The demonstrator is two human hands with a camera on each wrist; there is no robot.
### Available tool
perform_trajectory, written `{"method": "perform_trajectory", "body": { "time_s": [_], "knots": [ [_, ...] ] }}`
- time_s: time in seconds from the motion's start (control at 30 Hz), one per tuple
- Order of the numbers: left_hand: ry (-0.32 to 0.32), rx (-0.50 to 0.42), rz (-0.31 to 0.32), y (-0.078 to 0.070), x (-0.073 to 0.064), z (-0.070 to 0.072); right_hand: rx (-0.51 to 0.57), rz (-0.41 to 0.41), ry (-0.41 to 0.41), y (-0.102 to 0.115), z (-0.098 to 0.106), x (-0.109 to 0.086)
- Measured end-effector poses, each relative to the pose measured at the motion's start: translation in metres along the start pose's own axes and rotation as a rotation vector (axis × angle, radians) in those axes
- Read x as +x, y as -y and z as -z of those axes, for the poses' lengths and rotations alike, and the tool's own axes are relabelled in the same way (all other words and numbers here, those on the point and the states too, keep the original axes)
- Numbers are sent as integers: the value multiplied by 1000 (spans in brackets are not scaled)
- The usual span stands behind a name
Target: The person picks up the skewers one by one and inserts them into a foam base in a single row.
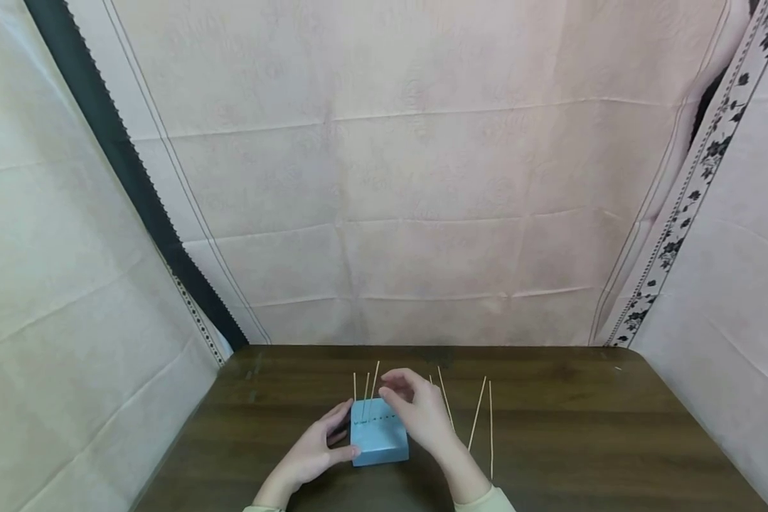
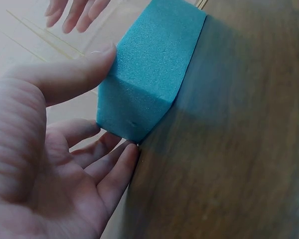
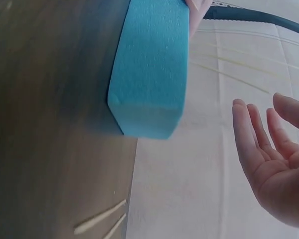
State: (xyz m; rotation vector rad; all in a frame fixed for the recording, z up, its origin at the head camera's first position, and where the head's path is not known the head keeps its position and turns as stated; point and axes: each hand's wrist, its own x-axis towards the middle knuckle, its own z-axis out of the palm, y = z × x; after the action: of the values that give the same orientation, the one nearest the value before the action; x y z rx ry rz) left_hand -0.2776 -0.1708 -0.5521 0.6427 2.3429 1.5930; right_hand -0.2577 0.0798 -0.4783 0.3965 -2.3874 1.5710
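Note:
A light blue foam block (image 1: 380, 448) with a row of small dark marks across its top sits on the table. Three thin wooden sticks (image 1: 376, 378) stand up from its left part, one leaning slightly. My left hand (image 1: 310, 454) grips the block's left end, thumb on the near side and fingers round the end, as the left wrist view also shows. Over the block's right side is my right hand (image 1: 422, 412), its fingers loosely bent. In the right wrist view the right hand (image 3: 276, 164) holds nothing and is apart from the block.
Several more thin sticks (image 1: 491, 430) lie on the dark wooden table (image 1: 582, 441) to the right of the right hand, some partly behind it. Pale cloth (image 1: 422, 178) hangs behind the table and along both sides.

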Motion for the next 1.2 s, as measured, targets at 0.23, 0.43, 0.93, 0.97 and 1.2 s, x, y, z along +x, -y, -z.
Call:
{"method": "perform_trajectory", "body": {
  "time_s": [0.23,0.43,0.93,0.97,1.2],
  "knots": [
    [-6,6,19,-1,-1,-1,104,-47,67,-8,20,-1],
    [-9,6,9,-3,-1,-1,217,-123,142,-14,41,-2],
    [-13,13,28,-3,-2,-1,161,-179,253,-46,93,-12],
    [-13,12,29,-2,-2,-1,151,-182,257,-49,95,-12],
    [-10,23,39,1,0,-2,65,-192,268,-67,113,-23]
  ]
}}
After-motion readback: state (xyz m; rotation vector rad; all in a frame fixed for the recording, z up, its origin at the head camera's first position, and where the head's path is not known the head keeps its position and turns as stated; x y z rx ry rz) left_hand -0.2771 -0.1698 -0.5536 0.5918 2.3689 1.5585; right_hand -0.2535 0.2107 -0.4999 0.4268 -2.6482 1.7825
